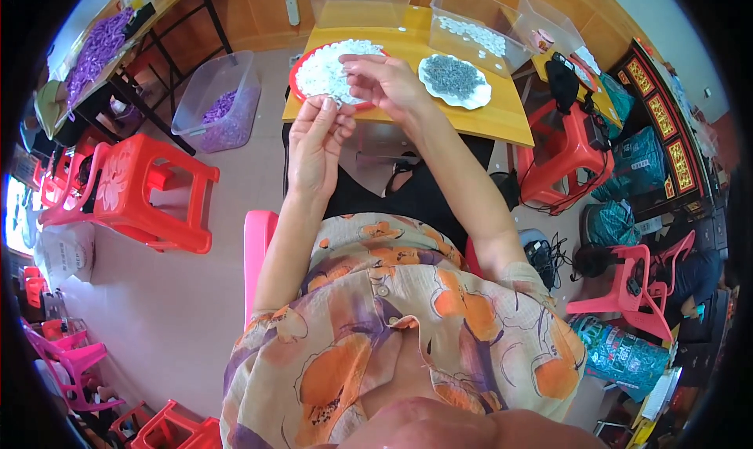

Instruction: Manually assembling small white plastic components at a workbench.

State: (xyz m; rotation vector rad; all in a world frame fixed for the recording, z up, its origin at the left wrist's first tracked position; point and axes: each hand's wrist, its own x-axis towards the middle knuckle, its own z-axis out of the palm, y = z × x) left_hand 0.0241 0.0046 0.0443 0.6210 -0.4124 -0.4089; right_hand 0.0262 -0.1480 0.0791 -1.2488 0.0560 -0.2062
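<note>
My left hand (pixel 320 139) is raised at the table's near edge, thumb and forefinger pinched on a small whitish piece that is mostly hidden by the fingertips. Close beside it, my right hand (pixel 388 87) hovers with fingers loosely bent and apart; I see nothing in it. Behind both hands sits a round red tray (pixel 296 83) heaped with small white pieces (pixel 321 71). To the right of my right hand stands a white scalloped dish (pixel 473 100) holding many small grey pieces (pixel 452 78).
On the yellow table (pixel 498 123), a clear bin (pixel 471 14) with white pieces stands at the back right. A clear tub (pixel 251 96) of purple pieces is on the floor at left, near a red stool (pixel 149 182). Another red stool (pixel 572 155) stands at right.
</note>
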